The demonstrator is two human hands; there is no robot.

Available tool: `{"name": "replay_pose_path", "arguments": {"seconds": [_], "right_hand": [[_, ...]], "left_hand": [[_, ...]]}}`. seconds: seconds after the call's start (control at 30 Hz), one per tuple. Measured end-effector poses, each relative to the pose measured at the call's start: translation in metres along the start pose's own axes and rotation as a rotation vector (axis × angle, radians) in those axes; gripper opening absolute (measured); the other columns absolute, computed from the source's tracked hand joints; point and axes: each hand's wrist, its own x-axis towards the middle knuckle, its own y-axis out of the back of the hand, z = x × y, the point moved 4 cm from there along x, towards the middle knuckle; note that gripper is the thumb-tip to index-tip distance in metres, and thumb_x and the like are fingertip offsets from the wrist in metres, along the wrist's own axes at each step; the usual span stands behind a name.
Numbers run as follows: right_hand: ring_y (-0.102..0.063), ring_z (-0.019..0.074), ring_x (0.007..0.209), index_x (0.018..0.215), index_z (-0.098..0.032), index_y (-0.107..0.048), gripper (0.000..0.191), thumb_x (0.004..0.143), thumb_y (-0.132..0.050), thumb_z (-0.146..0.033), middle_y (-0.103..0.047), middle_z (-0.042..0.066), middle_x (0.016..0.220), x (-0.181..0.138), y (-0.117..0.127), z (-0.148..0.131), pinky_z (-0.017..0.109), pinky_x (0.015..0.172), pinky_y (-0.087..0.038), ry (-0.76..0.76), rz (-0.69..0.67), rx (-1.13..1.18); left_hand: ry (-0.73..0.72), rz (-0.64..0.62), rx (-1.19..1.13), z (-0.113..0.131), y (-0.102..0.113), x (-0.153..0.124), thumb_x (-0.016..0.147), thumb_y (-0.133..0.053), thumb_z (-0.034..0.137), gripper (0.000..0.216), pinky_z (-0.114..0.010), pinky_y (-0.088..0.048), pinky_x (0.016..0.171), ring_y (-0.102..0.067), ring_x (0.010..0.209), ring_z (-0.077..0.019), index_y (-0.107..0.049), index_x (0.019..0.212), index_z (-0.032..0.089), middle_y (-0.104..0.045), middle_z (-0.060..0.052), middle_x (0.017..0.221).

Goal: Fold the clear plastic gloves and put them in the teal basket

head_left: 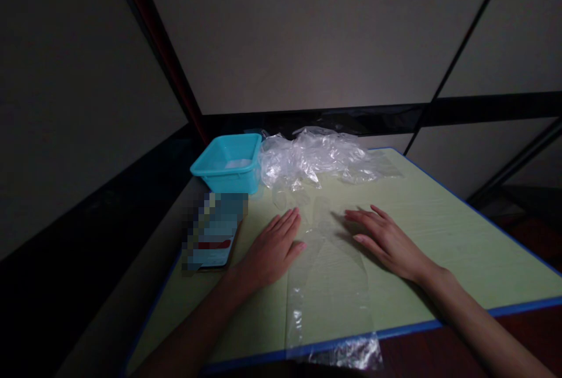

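Note:
A clear plastic glove (pixel 327 272) lies flat on the pale green table (pixel 461 237), its cuff hanging over the near blue edge. My left hand (pixel 272 246) rests flat on the table at the glove's left side, fingers stretched out and together. My right hand (pixel 386 240) lies flat on the glove's right side, fingers spread and pointing left. Neither hand holds anything.
A heap of clear plastic gloves (pixel 311 158) sits at the table's far edge. A turquoise plastic tub (pixel 228 164) stands at the far left corner. A phone (pixel 215 232) with a lit screen lies left of my left hand. Walls close in behind.

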Motion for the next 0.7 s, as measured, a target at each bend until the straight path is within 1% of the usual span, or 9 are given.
{"name": "replay_pose_path", "arguments": {"seconds": [0.07, 0.17, 0.23, 0.33, 0.43, 0.5, 0.57, 0.63, 0.7], "right_hand": [[-0.047, 0.0206, 0.116, 0.126, -0.020, -0.039, 0.037, 0.092, -0.036, -0.034, -0.054, 0.010, 0.123, 0.000, 0.000, -0.001, 0.051, 0.104, -0.023, 0.003, 0.000, 0.005], [-0.046, 0.0211, 0.116, 0.127, -0.019, -0.039, 0.037, 0.093, -0.036, -0.035, -0.054, 0.011, 0.123, 0.000, 0.001, -0.001, 0.052, 0.103, -0.024, -0.008, 0.004, 0.009], [-0.046, 0.0216, 0.117, 0.127, -0.019, -0.038, 0.038, 0.093, -0.036, -0.035, -0.054, 0.011, 0.123, 0.000, 0.000, -0.001, 0.053, 0.103, -0.024, -0.017, -0.003, 0.013], [-0.047, 0.0221, 0.116, 0.127, -0.021, -0.040, 0.038, 0.092, -0.038, -0.035, -0.054, 0.011, 0.124, 0.000, -0.002, 0.000, 0.054, 0.102, -0.025, -0.015, -0.027, 0.035], [-0.046, 0.0231, 0.118, 0.128, -0.023, -0.041, 0.038, 0.092, -0.039, -0.034, -0.052, 0.010, 0.126, 0.000, -0.003, 0.002, 0.055, 0.102, -0.025, -0.010, -0.032, 0.073], [-0.045, 0.0239, 0.118, 0.128, -0.022, -0.041, 0.038, 0.091, -0.040, -0.035, -0.051, 0.010, 0.128, 0.000, -0.003, 0.001, 0.055, 0.103, -0.023, -0.019, -0.032, 0.118], [-0.046, 0.0241, 0.117, 0.125, -0.021, -0.044, 0.037, 0.092, -0.038, -0.036, -0.052, 0.010, 0.126, -0.001, 0.000, 0.001, 0.053, 0.102, -0.025, -0.072, 0.002, 0.228], [-0.051, 0.0234, 0.110, 0.117, -0.020, -0.051, 0.034, 0.092, -0.035, -0.038, -0.057, 0.011, 0.118, 0.001, 0.005, -0.001, 0.049, 0.097, -0.033, -0.146, 0.075, 0.428], [-0.057, 0.0221, 0.098, 0.103, -0.018, -0.056, 0.036, 0.093, -0.031, -0.042, -0.062, 0.010, 0.103, 0.004, 0.006, -0.005, 0.043, 0.089, -0.042, -0.182, 0.120, 0.704]], "left_hand": [[-0.010, 0.008, 0.012, 0.001, 0.000, -0.001, 0.092, -0.032, 0.036, 0.054, -0.037, -0.016, 0.108, -0.013, 0.134, -0.0192, -0.023, 0.136, 0.007, -0.018, -0.014, 0.145], [-0.010, 0.061, 0.007, 0.001, 0.003, 0.000, 0.091, -0.033, 0.035, 0.056, -0.038, -0.016, 0.108, -0.011, 0.135, -0.0198, -0.021, 0.137, 0.007, -0.016, -0.014, 0.146], [-0.016, 0.078, -0.021, 0.000, 0.003, 0.001, 0.091, -0.033, 0.036, 0.055, -0.039, -0.017, 0.108, -0.013, 0.134, -0.0201, -0.022, 0.137, 0.009, -0.019, -0.014, 0.145], [-0.025, 0.091, -0.088, 0.000, 0.003, 0.002, 0.090, -0.035, 0.037, 0.055, -0.040, -0.017, 0.107, -0.015, 0.134, -0.0210, -0.026, 0.136, 0.010, -0.021, -0.014, 0.145], [-0.002, 0.146, -0.213, -0.001, 0.006, 0.000, 0.088, -0.038, 0.033, 0.057, -0.042, -0.014, 0.108, -0.014, 0.134, -0.0216, -0.025, 0.136, 0.007, -0.020, -0.015, 0.145], [-0.013, 0.196, -0.392, -0.002, 0.011, -0.001, 0.087, -0.038, 0.032, 0.056, -0.042, -0.012, 0.109, -0.015, 0.134, -0.0216, -0.027, 0.136, 0.007, -0.020, -0.013, 0.145], [-0.027, 0.254, -0.712, -0.003, 0.017, 0.000, 0.089, -0.035, 0.036, 0.054, -0.041, -0.011, 0.109, -0.019, 0.133, -0.0216, -0.032, 0.135, 0.009, -0.024, -0.011, 0.144], [-0.029, 0.268, -1.033, -0.005, 0.021, 0.003, 0.092, -0.023, 0.042, 0.054, -0.042, -0.018, 0.108, -0.031, 0.129, -0.0230, -0.043, 0.129, 0.008, -0.038, -0.012, 0.138], [-0.019, 0.218, -1.292, -0.004, 0.023, 0.008, 0.092, -0.013, 0.046, 0.063, -0.044, -0.027, 0.104, -0.043, 0.121, -0.0255, -0.054, 0.118, 0.006, -0.051, -0.014, 0.126]]}}
